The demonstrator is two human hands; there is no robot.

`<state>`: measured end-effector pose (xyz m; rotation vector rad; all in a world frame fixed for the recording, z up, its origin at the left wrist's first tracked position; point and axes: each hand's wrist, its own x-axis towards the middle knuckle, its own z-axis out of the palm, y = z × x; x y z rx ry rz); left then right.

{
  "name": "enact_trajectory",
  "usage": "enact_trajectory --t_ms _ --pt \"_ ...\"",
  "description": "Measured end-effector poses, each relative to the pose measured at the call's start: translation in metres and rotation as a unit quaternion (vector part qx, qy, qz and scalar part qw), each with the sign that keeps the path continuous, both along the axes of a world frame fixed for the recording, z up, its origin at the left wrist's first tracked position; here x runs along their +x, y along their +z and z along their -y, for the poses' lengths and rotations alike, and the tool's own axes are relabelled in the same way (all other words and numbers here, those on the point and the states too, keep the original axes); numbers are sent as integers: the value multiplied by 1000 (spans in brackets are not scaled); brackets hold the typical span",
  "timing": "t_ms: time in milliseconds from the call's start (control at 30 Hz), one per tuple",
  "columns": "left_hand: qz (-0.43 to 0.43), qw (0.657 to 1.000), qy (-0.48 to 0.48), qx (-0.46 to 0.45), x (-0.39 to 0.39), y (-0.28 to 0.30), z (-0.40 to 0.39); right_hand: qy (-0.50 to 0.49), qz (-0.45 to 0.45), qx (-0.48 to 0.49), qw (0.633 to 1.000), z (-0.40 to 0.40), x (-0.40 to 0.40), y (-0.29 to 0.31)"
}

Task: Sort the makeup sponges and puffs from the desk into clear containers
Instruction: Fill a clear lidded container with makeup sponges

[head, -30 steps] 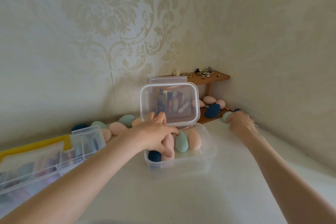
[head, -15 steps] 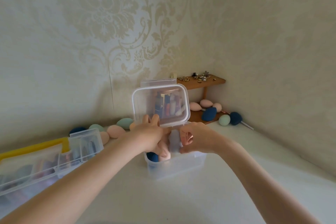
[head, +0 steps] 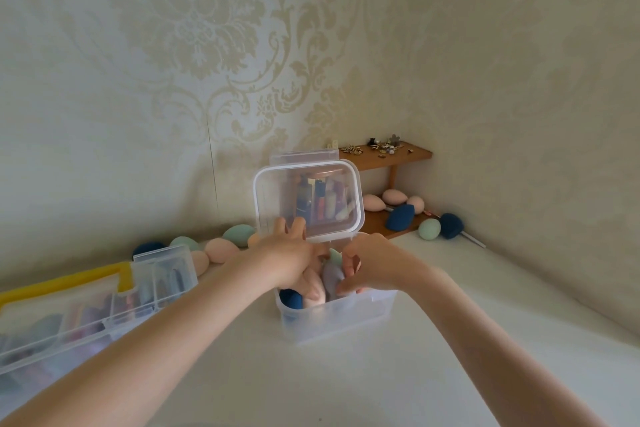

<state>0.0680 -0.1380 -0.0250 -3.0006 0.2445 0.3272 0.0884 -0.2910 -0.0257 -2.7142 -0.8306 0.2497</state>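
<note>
Both hands in the clear box [head: 337,317] on the bench [head: 381,374]. Left hand [head: 289,258] fingers curl over a pink sponge [head: 313,282]; right hand [head: 372,265] fingers pinch a grey sponge [head: 330,279] between the hands. Blue sponge [head: 291,299] below left fingers.

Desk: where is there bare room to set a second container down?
Bare desk right of the clear container, short of the wooden shelf, and the strip nearest the camera. Crowded: sponges along the back wall, organizer box at left.
</note>
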Motion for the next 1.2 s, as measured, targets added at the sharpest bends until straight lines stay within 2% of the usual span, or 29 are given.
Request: enact_trajectory --t_ms 200,300,367,400,433,467,533,600,667,733,800,867,933,1000,1067,1100,1133,1200 --pt "9 998 45 -41 1 -1 12 33 15 -38 999 -5 0 -4" --pt "26 998 50 -14 3 -5 16 30 -45 -34 998 6 8 7" --pt "35 999 36 -2 5 -5 15 -14 -88 61 994 17 20 20" --pt "35 999 32 -1 5 -5 15 -69 -73 136 986 23 31 25" --pt "33 999 29 1 5 -4 15 -134 -27 193 972 29 47 27" --pt "29 999 29 3 5 -4 16 -192 32 206 959 35 64 26" --pt "24 999 30 5 5 -4 16 -264 93 95 955 42 92 15" --pt "24 999 28 0 4 -3 16 -296 47 -29 954 45 109 -4" --pt "28 999 23 0 3 -3 15 -284 25 -83 955 43 117 -19" --pt "33 999 18 0 2 -3 15 -263 44 -85 960 42 120 -26" --pt "33 999 16 1 2 -3 15 -294 61 0 954 44 121 -24" --pt "30 999 15 6 2 -3 16 -314 97 169 929 49 114 -12" --pt "25 999 18 21 4 -3 15 -274 99 296 910 49 97 14" --pt "21 999 18 36 5 -2 15 -197 35 335 921 45 70 40" --pt "21 999 19 36 5 -3 16 -117 -84 320 936 41 41 55" --pt "21 999 22 32 5 -4 16 -90 -132 280 947 39 31 55" --pt "21 999 25 30 4 -4 17 -66 -148 201 966 36 22 53" --pt "26 999 28 32 2 -3 18 -30 -91 3 995 28 15 41"
